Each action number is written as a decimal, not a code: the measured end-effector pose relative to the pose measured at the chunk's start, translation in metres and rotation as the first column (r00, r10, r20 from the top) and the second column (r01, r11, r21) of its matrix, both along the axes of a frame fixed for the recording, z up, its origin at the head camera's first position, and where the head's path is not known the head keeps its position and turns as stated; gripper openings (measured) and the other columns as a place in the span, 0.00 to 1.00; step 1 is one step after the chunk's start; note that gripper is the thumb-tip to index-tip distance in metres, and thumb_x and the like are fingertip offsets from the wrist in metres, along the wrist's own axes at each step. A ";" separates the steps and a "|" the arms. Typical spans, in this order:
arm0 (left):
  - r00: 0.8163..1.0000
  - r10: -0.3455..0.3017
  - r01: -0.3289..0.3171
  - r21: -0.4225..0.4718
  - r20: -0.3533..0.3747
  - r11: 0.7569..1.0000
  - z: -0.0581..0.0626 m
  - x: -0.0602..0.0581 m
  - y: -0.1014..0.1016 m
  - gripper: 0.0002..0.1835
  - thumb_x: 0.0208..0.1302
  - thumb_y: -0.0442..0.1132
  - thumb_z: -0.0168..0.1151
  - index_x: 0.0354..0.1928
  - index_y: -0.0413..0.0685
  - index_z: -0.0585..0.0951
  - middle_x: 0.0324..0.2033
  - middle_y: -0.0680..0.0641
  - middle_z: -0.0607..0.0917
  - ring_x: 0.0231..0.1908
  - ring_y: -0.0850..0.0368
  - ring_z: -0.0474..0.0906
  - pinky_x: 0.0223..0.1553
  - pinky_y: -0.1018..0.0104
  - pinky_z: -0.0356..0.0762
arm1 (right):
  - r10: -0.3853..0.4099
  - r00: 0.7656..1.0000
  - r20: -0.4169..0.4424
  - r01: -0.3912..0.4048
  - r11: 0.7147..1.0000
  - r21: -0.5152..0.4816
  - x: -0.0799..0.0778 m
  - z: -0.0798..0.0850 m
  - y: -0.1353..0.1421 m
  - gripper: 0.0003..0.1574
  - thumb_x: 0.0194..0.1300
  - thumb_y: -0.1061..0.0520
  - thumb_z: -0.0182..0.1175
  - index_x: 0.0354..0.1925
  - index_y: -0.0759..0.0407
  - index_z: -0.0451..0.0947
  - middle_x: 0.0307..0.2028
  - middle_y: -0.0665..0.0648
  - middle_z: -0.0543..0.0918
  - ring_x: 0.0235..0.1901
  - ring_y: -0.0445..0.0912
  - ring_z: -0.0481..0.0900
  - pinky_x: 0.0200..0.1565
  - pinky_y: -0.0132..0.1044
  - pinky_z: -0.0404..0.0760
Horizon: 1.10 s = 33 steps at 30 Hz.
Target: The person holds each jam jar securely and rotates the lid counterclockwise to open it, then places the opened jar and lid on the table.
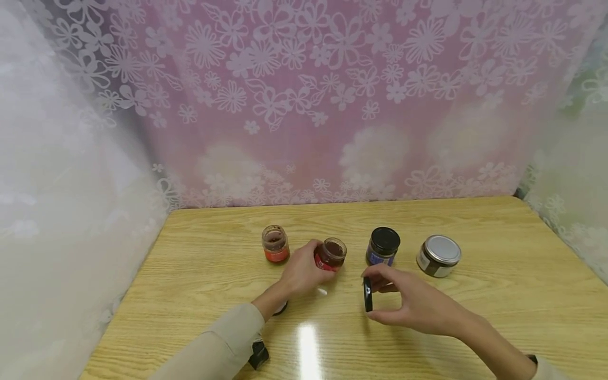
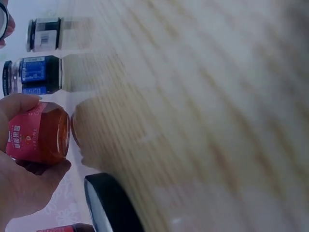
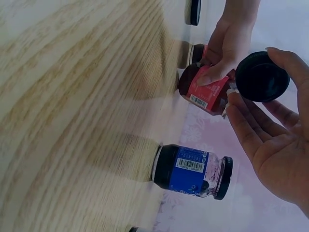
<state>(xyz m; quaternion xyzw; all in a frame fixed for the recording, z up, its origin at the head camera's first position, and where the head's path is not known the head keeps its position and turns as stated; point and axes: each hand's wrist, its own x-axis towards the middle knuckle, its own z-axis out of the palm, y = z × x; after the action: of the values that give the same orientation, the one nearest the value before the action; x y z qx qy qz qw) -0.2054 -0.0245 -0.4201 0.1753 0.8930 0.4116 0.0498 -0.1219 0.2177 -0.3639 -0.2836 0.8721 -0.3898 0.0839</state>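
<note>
In the head view my left hand [image 1: 304, 272] grips a lidless glass jar [image 1: 331, 252] with a red label and dark red contents. The left wrist view shows this jar [image 2: 41, 133] with its base right at the table. To its right, my right hand [image 1: 410, 301] pinches a black jar lid [image 1: 368, 294] by its edge, held on its side. Its round face shows in the right wrist view, where the lid [image 3: 262, 77] overlaps the jar's mouth end. Just beyond the right hand stands a blue-labelled jar [image 1: 382, 246], its black lid on.
A lidless jar [image 1: 275, 244] with an orange-red label stands left of the left hand. At the right is a wide jar [image 1: 439, 256] with a silver lid. Another black-rimmed lid [image 1: 281, 308] lies on the wooden table [image 1: 199, 253], partly hidden by the left forearm. A flowered curtain hangs behind.
</note>
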 end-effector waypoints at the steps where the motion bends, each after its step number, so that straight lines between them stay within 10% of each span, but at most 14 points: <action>1: 1.000 0.002 -0.002 -0.002 0.002 1.000 0.000 -0.001 0.001 0.33 0.47 0.44 0.75 0.57 0.46 0.73 0.41 0.51 0.82 0.42 0.57 0.78 0.42 0.64 0.76 | -0.001 1.000 0.005 0.001 1.000 0.005 0.000 -0.001 0.000 0.35 0.57 0.42 0.68 0.57 0.51 0.69 0.48 0.44 0.77 0.48 0.41 0.78 0.49 0.38 0.77; 33: 0.997 -0.070 0.071 -0.077 0.024 0.994 -0.004 -0.036 0.008 0.35 0.52 0.50 0.74 0.59 0.44 0.71 0.48 0.48 0.81 0.49 0.53 0.77 0.48 0.60 0.74 | 0.022 1.000 0.012 -0.022 1.000 0.017 -0.003 -0.012 -0.005 0.34 0.57 0.42 0.69 0.56 0.51 0.68 0.46 0.43 0.76 0.47 0.40 0.77 0.50 0.38 0.77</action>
<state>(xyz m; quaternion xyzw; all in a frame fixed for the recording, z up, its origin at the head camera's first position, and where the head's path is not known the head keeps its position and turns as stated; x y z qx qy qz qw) -0.2419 -0.0164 -0.4240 0.2003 0.9011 0.3761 0.0804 -0.1245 0.2123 -0.3758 -0.2904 0.8716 -0.3831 0.0956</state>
